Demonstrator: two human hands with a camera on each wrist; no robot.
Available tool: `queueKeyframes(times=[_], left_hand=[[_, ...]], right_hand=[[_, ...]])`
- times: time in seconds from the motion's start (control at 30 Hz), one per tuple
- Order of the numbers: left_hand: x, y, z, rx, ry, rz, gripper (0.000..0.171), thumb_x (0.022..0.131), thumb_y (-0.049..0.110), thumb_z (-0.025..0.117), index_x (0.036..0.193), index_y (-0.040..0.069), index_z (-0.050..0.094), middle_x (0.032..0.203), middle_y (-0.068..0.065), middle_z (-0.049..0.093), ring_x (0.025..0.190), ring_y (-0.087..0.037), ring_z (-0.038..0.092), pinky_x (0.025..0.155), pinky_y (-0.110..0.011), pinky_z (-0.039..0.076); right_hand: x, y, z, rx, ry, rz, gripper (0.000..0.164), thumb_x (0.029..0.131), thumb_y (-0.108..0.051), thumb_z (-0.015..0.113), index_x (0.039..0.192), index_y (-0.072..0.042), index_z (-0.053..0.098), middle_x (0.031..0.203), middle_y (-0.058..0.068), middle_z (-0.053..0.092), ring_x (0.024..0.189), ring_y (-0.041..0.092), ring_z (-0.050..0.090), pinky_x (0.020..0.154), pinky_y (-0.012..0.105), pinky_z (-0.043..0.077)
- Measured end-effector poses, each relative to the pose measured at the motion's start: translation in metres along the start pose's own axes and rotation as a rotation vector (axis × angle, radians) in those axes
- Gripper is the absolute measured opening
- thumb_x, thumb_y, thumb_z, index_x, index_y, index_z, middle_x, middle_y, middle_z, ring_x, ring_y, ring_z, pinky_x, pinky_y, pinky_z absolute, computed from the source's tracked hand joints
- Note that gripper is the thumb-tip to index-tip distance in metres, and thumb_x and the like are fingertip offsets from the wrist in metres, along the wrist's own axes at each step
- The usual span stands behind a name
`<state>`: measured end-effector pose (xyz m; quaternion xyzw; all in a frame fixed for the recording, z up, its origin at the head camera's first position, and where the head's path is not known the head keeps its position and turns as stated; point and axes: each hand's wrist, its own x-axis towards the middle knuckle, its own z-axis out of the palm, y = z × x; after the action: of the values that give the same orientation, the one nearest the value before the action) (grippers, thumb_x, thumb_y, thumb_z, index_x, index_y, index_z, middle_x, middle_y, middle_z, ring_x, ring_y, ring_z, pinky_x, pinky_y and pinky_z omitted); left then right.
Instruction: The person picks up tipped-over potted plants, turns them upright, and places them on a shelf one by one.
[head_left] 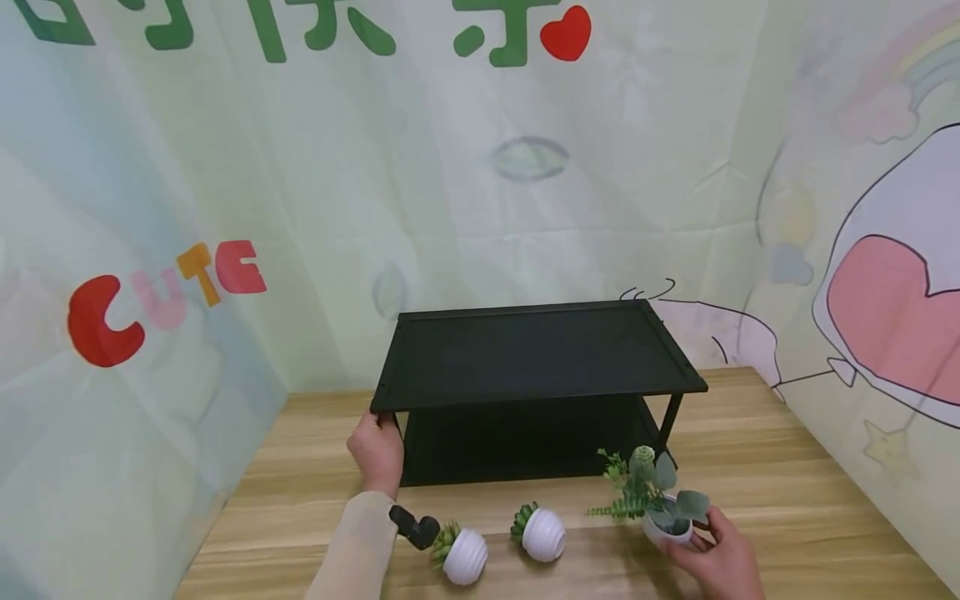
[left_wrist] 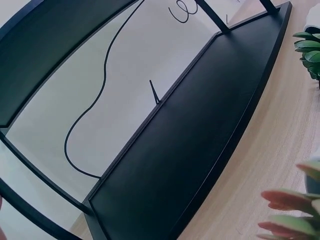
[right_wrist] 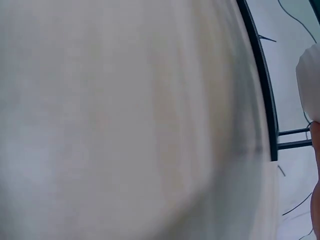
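A black two-tier shelf (head_left: 532, 350) stands at the back of the wooden table. My left hand (head_left: 378, 450) grips it at the front left corner, just under the upper tier, and some of its fingers are hidden there. My right hand (head_left: 723, 558) holds a leafy potted plant (head_left: 651, 492) by its small white pot, in front of the shelf's right end. In the right wrist view that white pot (right_wrist: 309, 82) shows at the right edge. The left wrist view looks along the lower tier (left_wrist: 180, 135), which bears nothing.
Two small succulents in ribbed white pots, one on the left (head_left: 465, 556) and one in the middle (head_left: 543, 534), lean on the table in front of the shelf. The left one is close to my left forearm. Printed cloth walls (head_left: 480, 208) enclose the table.
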<state>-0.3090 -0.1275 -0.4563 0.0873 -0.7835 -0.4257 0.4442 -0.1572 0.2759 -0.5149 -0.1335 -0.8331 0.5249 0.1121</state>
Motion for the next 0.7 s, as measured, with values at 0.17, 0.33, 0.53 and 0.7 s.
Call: queueKeyframes(times=[0.17,0.33,0.53,0.7], left_hand=[[0.001,0.001,0.000,0.008,-0.011,-0.012,0.019,0.088,0.003,0.057,0.073,-0.007,0.064,0.073,-0.024,0.066,0.065,-0.040,0.062,0.060,-0.051,0.046],[0.001,0.002,-0.001,0.016,-0.022,-0.022,0.020,0.088,0.003,0.057,0.072,-0.007,0.064,0.074,-0.024,0.066,0.068,-0.040,0.063,0.061,-0.051,0.046],[-0.001,0.003,-0.002,0.030,-0.032,-0.027,0.017,0.087,0.002,0.057,0.075,-0.006,0.066,0.075,-0.023,0.067,0.070,-0.040,0.064,0.062,-0.051,0.047],[-0.001,0.004,-0.002,0.030,-0.040,-0.033,0.019,0.088,0.002,0.056,0.074,-0.006,0.065,0.074,-0.023,0.067,0.069,-0.039,0.064,0.061,-0.051,0.047]], right_hand=[[0.006,-0.006,-0.002,0.024,0.025,-0.142,0.064,0.061,0.002,0.081,0.118,0.003,0.053,0.112,0.017,0.059,0.085,-0.010,0.054,0.071,0.015,0.049],[0.012,-0.018,-0.006,0.027,0.079,-0.281,0.057,0.057,0.008,0.080,0.110,0.006,0.057,0.098,-0.013,0.058,0.084,-0.011,0.053,0.068,0.013,0.049],[0.020,-0.032,-0.012,-0.012,0.072,-0.272,0.060,0.060,0.000,0.083,0.113,0.001,0.057,0.100,-0.010,0.060,0.083,-0.011,0.053,0.067,0.015,0.050],[0.028,-0.042,-0.018,-0.003,0.063,-0.335,0.058,0.061,0.000,0.082,0.113,-0.001,0.058,0.094,-0.028,0.053,0.083,-0.010,0.055,0.067,0.014,0.050]])
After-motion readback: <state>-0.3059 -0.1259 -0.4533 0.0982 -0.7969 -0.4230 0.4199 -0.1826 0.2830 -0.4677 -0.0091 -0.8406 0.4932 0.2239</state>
